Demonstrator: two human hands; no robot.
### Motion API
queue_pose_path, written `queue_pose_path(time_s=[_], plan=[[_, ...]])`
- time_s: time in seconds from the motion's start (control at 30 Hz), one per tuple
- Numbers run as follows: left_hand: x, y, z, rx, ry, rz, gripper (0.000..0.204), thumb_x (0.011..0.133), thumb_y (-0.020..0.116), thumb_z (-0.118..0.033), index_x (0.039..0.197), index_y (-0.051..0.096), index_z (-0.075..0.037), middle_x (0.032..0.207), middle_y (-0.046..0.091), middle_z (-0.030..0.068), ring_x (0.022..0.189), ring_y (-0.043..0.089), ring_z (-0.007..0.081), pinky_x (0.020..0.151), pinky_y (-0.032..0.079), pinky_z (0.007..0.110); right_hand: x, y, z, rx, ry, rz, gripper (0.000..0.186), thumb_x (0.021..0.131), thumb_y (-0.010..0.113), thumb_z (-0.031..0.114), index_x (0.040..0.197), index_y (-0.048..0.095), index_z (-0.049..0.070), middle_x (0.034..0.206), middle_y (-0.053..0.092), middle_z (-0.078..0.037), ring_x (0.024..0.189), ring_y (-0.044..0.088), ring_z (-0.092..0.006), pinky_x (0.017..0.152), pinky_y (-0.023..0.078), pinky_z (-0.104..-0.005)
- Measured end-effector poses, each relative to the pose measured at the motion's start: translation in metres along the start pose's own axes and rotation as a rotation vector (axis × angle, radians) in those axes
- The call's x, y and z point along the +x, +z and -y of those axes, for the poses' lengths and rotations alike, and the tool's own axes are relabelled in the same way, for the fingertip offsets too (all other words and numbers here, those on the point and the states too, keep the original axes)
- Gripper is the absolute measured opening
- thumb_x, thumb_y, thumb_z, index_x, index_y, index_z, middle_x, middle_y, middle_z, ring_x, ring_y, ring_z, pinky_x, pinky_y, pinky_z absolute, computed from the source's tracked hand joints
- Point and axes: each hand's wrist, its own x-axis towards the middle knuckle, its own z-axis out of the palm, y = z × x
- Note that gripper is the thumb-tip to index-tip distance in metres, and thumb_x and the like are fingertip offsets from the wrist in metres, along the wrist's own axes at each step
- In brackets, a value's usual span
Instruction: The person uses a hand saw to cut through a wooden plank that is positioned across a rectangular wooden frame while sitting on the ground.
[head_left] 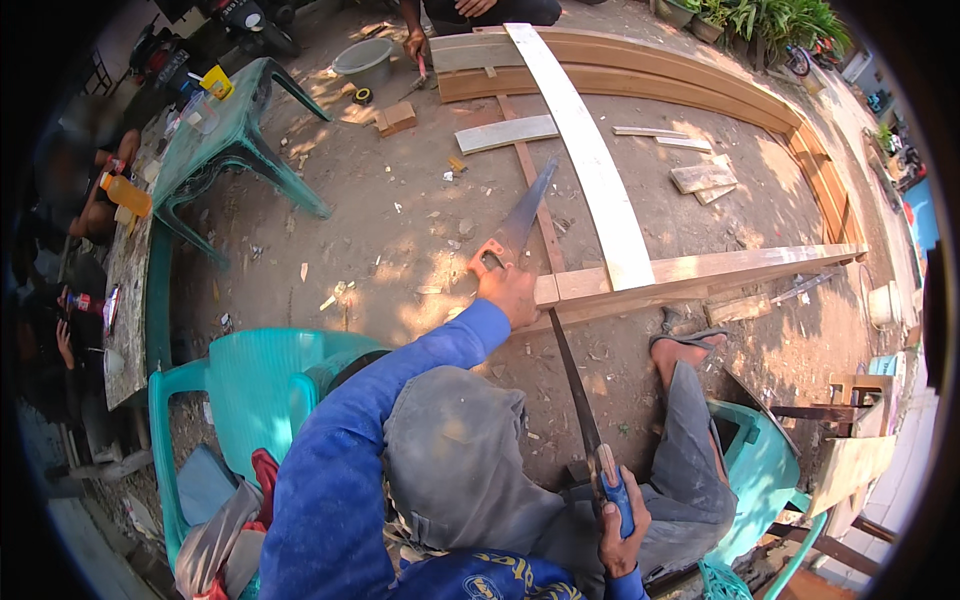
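Wooden frame rail (pixel 700 272) lay across the dirt ground (pixel 400 230), its near end under my left hand (pixel 510 293), which pressed flat on it, fingers together, beside a handsaw (pixel 515 225) resting on the ground with its orange handle touching that hand. My right hand (pixel 620 515) was closed tightly on the blue handle of a long dark tool (pixel 575 390), probably a saw or blade, whose tip met the rail just beside my left hand. To do this well, I judged, the rail needed firm downward pressure, my sandalled foot (pixel 685 345) braced near it, and the blade kept straight, clear of my fingers.
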Motion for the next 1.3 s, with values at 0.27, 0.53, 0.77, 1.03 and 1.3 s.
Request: queue_pose_path(time_s=[0.27,0.53,0.77,1.03,1.3], plan=[[-0.005,0.001,0.004,0.006,-0.061,0.019,0.057,0.073,0.084,-0.04,0.115,0.066,-0.007,0.101,0.075,0.0177,0.097,0.073,0.037,0.084,0.057,0.048,0.121,0.095,-0.073,0.143,-0.129,-0.004,0.051,0.095,0.059,0.014,0.141,0.055,-0.006,0.132,0.067,-0.025,0.125,0.063,-0.0311,0.109,0.044,-0.039],[0.003,-0.008,0.001,0.017,-0.057,0.073,0.067,0.076,0.082,-0.045,0.128,0.063,-0.008,0.108,0.074,0.0177,0.106,0.07,0.0357,0.089,0.055,0.047,0.105,0.117,-0.125,0.21,-0.142,-0.033,0.057,0.094,0.059,0.016,0.146,0.05,-0.005,0.142,0.059,-0.027,0.135,0.056,-0.0363,0.113,0.041,-0.0432],[0.003,-0.011,-0.003,0.019,-0.052,0.109,0.074,0.078,0.08,-0.054,0.132,0.06,-0.008,0.118,0.071,0.0182,0.114,0.067,0.0373,0.096,0.054,0.049,0.118,0.085,-0.036,0.174,-0.107,-0.001,0.055,0.096,0.061,0.014,0.147,0.05,-0.004,0.131,0.066,-0.02,0.114,0.063,-0.0222,0.101,0.048,-0.0347],[-0.002,-0.005,0.006,0.031,-0.062,0.137,0.077,0.077,0.081,-0.054,0.132,0.058,-0.007,0.123,0.069,0.0194,0.119,0.064,0.0392,0.1,0.052,0.049,0.127,0.083,-0.002,0.139,0.024,0.066,0.053,0.097,0.06,0.014,0.145,0.052,-0.006,0.127,0.068,-0.02,0.111,0.065,-0.0214,0.098,0.049,-0.0336],[0.001,-0.023,-0.013,-0.01,-0.093,0.136,0.061,0.078,0.081,-0.04,0.127,0.065,-0.007,0.129,0.066,0.0192,0.127,0.061,0.0352,0.103,0.052,0.046,0.106,0.089,-0.051,0.107,-0.162,-0.043,0.051,0.096,0.06,0.014,0.143,0.055,-0.005,0.133,0.065,-0.024,0.124,0.062,-0.0291,0.107,0.045,-0.0375]])
